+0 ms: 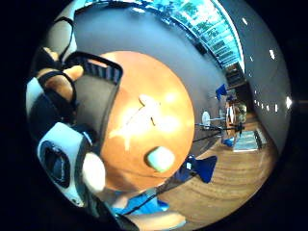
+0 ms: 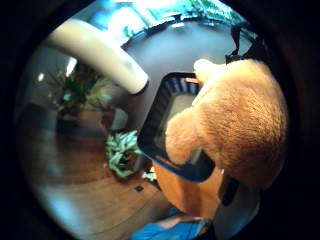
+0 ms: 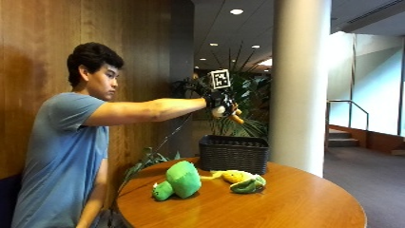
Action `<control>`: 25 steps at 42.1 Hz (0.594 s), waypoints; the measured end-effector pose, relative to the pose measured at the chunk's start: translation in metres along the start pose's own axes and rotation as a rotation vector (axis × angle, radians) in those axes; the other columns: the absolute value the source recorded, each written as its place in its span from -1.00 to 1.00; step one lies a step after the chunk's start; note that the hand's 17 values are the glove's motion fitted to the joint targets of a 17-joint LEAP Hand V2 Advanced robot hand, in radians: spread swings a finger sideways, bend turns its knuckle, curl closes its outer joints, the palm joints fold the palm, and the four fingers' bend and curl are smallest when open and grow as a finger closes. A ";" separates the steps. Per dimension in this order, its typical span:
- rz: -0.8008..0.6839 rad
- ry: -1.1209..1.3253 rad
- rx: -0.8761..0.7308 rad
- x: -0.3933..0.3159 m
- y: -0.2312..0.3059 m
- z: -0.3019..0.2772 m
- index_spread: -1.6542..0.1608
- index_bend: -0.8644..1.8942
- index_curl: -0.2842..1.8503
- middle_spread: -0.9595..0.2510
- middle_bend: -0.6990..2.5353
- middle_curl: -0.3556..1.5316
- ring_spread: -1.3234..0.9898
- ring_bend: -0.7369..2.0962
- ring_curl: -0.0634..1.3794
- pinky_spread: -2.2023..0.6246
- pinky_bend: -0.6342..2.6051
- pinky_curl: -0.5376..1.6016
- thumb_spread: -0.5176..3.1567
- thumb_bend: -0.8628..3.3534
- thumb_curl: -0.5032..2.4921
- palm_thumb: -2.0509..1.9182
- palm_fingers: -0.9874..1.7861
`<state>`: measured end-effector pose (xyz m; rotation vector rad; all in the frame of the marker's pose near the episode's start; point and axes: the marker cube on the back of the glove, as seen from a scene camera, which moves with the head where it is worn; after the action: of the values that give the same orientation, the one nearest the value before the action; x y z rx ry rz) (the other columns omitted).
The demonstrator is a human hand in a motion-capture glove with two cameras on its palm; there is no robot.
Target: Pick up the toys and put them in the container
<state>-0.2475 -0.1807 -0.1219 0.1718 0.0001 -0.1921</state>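
In the outside view my gloved right hand [image 3: 221, 101] is stretched out above the dark woven basket [image 3: 233, 153] at the far side of the round wooden table [image 3: 297, 204]. It grips an orange plush toy [image 3: 235, 116], which hangs over the basket's opening. The thumb side palm view shows the orange plush [image 2: 235, 125] close to the palm, with the basket [image 2: 167, 115] below it. A green plush toy [image 3: 179, 180] and a yellow and green plush toy [image 3: 244, 181] lie on the table in front of the basket. Both show pale in the little finger side view, the green toy [image 1: 160, 159] and the yellow one [image 1: 142, 115].
A thick white column [image 3: 301, 80] rises just behind the table on the right. Potted plants [image 3: 244, 97] stand behind the basket, with leaves [image 3: 142, 166] at the table's left edge. A wood-panelled wall runs along the left.
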 end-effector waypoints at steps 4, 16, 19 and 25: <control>-0.033 -0.055 -0.011 -0.003 0.002 0.011 0.42 -0.22 -0.48 -0.07 -0.36 0.00 -0.15 0.32 -0.31 0.26 -0.08 -0.17 0.01 -0.43 0.09 0.39 0.50; -0.069 -0.156 -0.202 -0.040 0.007 0.053 0.46 -0.58 -0.68 0.00 -0.35 0.08 -0.15 0.40 -0.25 0.26 0.15 -0.06 0.00 -0.55 -0.02 0.19 0.16; -0.100 -0.176 -0.222 -0.043 0.009 0.055 0.48 -0.56 -0.76 0.09 -0.35 0.09 -0.13 0.44 -0.24 0.27 0.23 -0.04 0.00 -0.59 -0.08 0.12 0.04; -0.137 -0.162 -0.206 -0.036 0.009 0.052 0.50 -0.43 -0.76 0.31 -0.37 0.08 -0.06 0.46 -0.24 0.32 0.32 -0.02 -0.03 -0.63 -0.18 0.02 -0.18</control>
<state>-0.2815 -0.1738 -0.0681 -0.0496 -0.1292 -0.3405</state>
